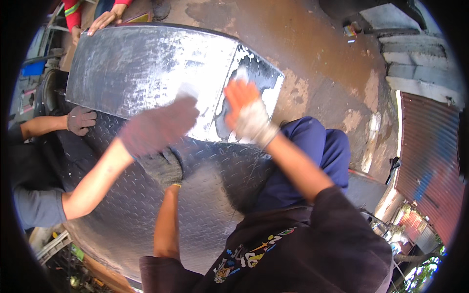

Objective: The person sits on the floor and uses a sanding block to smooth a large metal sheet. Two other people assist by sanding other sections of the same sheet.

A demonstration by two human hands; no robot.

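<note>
A long box-shaped metal panel (161, 63) lies across the upper middle, its dark coating worn and streaked with pale patches. My right hand (248, 111), in a white glove with orange fingers, lies flat against the panel's right-hand face, slightly blurred. Whether anything thin is under its fingers cannot be made out. Below the panel, my left hand (163, 168) in a grey knit glove rests on the dark diamond-plate surface (200, 195), fingers extended. A co-worker's dark-gloved hand (161, 122), smeared by motion, passes over the panel's near edge just above it, beside a greyish blurred pad.
The same co-worker's other gloved hand (81, 120) touches the plate at left. Someone in red sleeves holds the panel's far edge with a bare hand (104, 21). My bent knees (312, 141) are beside the plate. Corrugated sheeting (430, 161) stands at right.
</note>
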